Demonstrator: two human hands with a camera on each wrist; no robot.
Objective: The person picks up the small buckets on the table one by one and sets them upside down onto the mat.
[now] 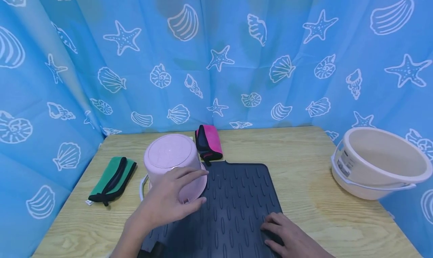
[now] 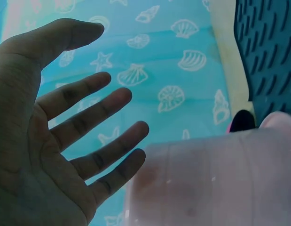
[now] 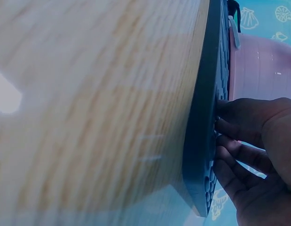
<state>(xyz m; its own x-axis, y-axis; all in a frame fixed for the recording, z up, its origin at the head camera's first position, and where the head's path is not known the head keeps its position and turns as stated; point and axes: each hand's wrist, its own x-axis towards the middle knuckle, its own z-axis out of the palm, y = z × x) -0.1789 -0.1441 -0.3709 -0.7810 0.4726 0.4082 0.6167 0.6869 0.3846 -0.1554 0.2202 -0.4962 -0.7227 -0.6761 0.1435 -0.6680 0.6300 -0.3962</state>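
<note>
Bucket (pink) by L hand; base head-cam only.

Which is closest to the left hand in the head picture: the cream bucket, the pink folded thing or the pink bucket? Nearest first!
From the left hand:
1. Pink bucket, upside down, just beyond the hand.
2. Pink folded thing, behind the bucket, toward the curtain.
3. Cream bucket, far off at the right.
</note>
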